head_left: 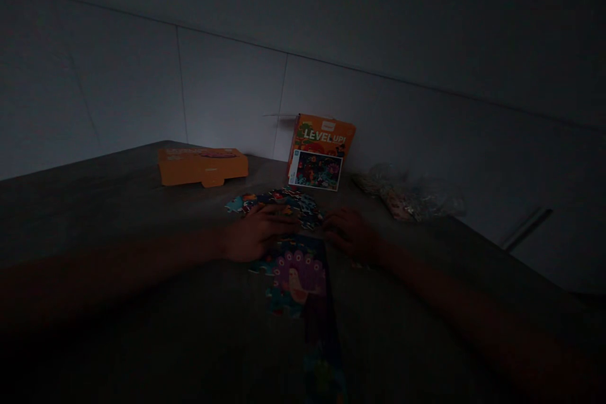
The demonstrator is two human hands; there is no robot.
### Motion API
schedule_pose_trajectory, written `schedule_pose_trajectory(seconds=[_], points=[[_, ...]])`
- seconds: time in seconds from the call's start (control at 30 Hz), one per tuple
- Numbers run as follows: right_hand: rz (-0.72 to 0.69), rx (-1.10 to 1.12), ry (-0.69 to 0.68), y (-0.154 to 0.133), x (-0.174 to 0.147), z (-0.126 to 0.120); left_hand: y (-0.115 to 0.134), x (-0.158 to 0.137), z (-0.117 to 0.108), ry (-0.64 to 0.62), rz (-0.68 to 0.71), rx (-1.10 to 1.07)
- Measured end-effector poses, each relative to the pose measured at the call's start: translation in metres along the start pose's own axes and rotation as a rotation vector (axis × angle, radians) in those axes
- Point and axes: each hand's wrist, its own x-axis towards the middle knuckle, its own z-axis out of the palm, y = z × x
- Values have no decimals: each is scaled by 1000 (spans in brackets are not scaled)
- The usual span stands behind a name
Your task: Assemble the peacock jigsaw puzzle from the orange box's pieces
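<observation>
The scene is very dark. My left hand [258, 231] lies over loose jigsaw pieces [305, 204], its fingers stretched out to the right. Across from it, my right hand [353, 235] rests on the table with bent, slightly parted fingers, their tips by the pieces' right edge. I make out nothing held in either hand. Below both hands lies a joined part of the jigsaw puzzle [300, 274], showing a purple peacock-like figure, and its strip runs down toward me. Its lower end is lost in shadow.
An orange box part [203, 167] lies at the back left of the grey table [108, 196]. Against the wall stands a "LEVEL UP!" puzzle box [324, 132], with a picture card [316, 170] leaning before it. Clear plastic bags [407, 199] with pieces lie at the right edge.
</observation>
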Motion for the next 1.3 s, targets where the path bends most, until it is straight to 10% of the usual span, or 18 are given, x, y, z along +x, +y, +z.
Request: schedule_pose_trajectory(seconds=[0.2, 0.43, 1.07, 1.3], points=[[-35, -8, -2, 3, -1, 3, -16, -1, -3, 328, -162, -27], [-50, 77, -23, 2, 0, 0, 3, 1, -4, 146, 57, 23], [-32, 90, 60, 0, 2, 0, 8, 1, -8, 31, 79, 50], [16, 79, 117, 6, 0, 7, 13, -2, -21, -85, 436, -164]])
